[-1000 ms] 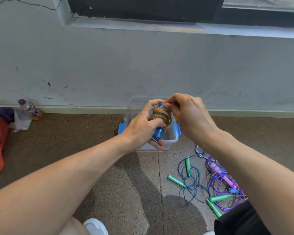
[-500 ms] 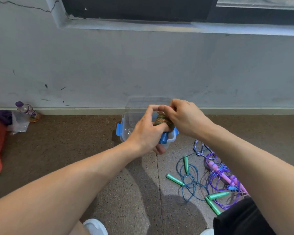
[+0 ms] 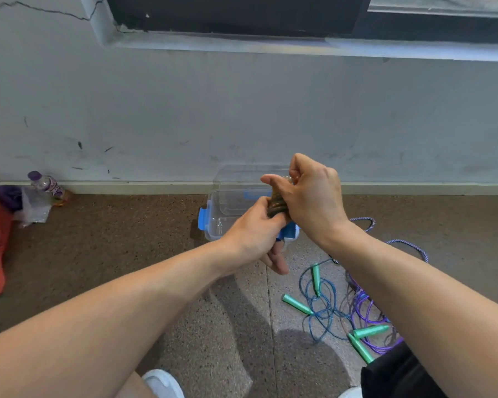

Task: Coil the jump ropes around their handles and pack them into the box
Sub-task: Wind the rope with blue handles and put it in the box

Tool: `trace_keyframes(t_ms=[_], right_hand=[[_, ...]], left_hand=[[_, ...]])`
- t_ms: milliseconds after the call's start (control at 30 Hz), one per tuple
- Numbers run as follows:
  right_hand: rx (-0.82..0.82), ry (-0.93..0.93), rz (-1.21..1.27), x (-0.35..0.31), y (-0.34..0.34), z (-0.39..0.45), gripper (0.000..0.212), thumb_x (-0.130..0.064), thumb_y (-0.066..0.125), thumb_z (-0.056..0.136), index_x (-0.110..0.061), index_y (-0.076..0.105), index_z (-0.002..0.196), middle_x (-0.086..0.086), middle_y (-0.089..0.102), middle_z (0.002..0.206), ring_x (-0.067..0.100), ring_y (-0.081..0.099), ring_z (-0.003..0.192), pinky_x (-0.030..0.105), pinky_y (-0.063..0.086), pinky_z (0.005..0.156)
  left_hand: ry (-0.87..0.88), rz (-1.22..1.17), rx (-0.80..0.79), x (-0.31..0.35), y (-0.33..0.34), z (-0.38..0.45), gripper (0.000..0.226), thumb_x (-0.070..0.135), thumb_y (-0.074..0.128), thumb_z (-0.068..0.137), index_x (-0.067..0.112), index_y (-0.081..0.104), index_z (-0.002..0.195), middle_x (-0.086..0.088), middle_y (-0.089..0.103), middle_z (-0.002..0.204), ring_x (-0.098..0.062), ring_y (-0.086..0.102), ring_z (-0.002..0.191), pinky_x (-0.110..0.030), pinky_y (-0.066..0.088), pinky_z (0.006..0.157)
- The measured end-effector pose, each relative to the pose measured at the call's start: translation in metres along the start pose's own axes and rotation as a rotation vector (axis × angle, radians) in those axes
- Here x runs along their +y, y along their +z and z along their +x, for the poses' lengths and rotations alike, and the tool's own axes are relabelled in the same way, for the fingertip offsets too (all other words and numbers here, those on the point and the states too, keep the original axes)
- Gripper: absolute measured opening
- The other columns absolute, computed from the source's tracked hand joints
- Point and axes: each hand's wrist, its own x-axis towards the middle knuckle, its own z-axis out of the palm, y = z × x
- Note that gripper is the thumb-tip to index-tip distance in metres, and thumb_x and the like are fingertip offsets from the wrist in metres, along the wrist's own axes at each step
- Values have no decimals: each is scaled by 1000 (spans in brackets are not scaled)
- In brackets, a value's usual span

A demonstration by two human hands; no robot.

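Slack is your main risk: if your right hand (image 3: 311,196) lets the free end go before it is tucked, the wound turns can spring loose off the handles. Near you, to the right, 2 loose ropes (image 3: 337,308) lie tangled on the floor with green handles among them, and a dropped bundle could snag there. Farther out, your left hand (image 3: 256,234) grips the brown coil (image 3: 275,203) from below, fingers curled round it, while the right pinches its top end. The coil sits between both palms, just above the near rim of the box (image 3: 213,225), not yet inside.
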Motion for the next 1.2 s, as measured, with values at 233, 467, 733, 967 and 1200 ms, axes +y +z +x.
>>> trace_keyframes(t_ms=[233,467,733,967,1200], right_hand=[[-151,195,369,10,1,6,42,-51,69,88,-17,54,69,-8,47,54,14,47,54,38,44,55],[-272,525,488,18,-1,12,41,-60,63,88,-21,59,101,3,67,93,12,62,66,33,51,62],[-487,520,495,18,-5,7,46,-59,70,81,-22,72,109,-10,71,88,8,62,79,24,45,70],[-556,560,555,20,-3,5,55,-36,84,77,-31,60,127,-2,74,104,12,68,94,27,46,73],[-443,478,572,30,6,7,54,-1,83,75,-25,67,121,12,69,111,21,72,93,32,59,82]], left_hand=[[143,279,181,-5,-30,11,23,38,59,94,25,46,107,-9,73,66,-24,74,61,-48,60,72],[124,199,275,-5,-34,16,33,35,69,91,21,49,113,-4,75,82,-17,75,64,-33,59,59],[131,123,202,-3,-37,14,44,33,79,83,17,48,111,-10,76,77,-26,74,66,-33,61,61],[94,164,138,-7,-38,13,66,32,85,77,25,41,126,-4,76,95,-19,76,75,-39,63,74],[-68,73,81,-3,-48,16,60,75,55,82,28,60,119,-2,73,107,-20,74,93,-46,58,90]])
